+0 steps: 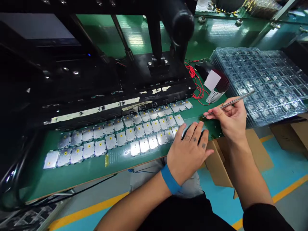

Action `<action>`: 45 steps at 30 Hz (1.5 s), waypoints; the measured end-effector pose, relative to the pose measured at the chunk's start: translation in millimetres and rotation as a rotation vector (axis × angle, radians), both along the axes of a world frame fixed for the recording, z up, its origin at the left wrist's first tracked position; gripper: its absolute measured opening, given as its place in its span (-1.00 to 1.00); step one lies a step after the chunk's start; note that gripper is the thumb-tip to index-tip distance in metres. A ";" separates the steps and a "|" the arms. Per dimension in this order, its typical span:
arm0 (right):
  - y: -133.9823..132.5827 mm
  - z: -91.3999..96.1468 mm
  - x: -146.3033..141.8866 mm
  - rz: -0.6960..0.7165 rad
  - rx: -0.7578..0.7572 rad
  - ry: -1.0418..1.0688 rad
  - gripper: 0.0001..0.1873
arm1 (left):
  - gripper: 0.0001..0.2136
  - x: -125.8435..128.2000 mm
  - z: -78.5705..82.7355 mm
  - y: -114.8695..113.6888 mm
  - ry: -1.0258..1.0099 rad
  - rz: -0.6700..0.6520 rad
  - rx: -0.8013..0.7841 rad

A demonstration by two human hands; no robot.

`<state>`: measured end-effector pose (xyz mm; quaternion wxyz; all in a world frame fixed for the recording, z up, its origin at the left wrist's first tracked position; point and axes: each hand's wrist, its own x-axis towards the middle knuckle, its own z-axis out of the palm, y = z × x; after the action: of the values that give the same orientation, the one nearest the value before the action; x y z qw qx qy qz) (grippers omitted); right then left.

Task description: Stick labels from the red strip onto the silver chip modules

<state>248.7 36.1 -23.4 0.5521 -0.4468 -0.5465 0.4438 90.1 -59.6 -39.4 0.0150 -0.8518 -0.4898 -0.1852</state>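
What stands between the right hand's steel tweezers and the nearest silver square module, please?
Nothing visible does: only bare green board lies between the steel tweezers' tips and that silver module; the left hand rests just below that gap.

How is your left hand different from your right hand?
The left hand wears a blue wristband, but the right hand has none. The left hand is empty and rests on the green board, while the right hand pinches metal tweezers. Both hands are bare, with no gloves.

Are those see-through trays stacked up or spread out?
Stacked: the clear plastic trays lie in one pile, their edges showing layer on layer.
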 end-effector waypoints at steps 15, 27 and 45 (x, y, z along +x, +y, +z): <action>-35.4 33.5 -65.7 0.037 0.060 0.019 -0.55 | -0.74 -79.9 45.1 -33.1 -0.247 -0.060 0.200; -48.7 2.8 -122.0 0.217 -0.180 0.015 -0.59 | -0.75 -122.5 5.1 -51.6 -0.175 0.142 0.187; -49.5 8.0 -123.5 0.202 -0.197 -0.071 -0.59 | -0.79 -119.7 8.3 -48.2 -0.144 0.163 0.205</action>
<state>125.2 -13.3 -15.4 0.4383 -0.4569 -0.5617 0.5325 -29.6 -107.8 -31.2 0.0815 -0.7877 -0.5357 -0.2931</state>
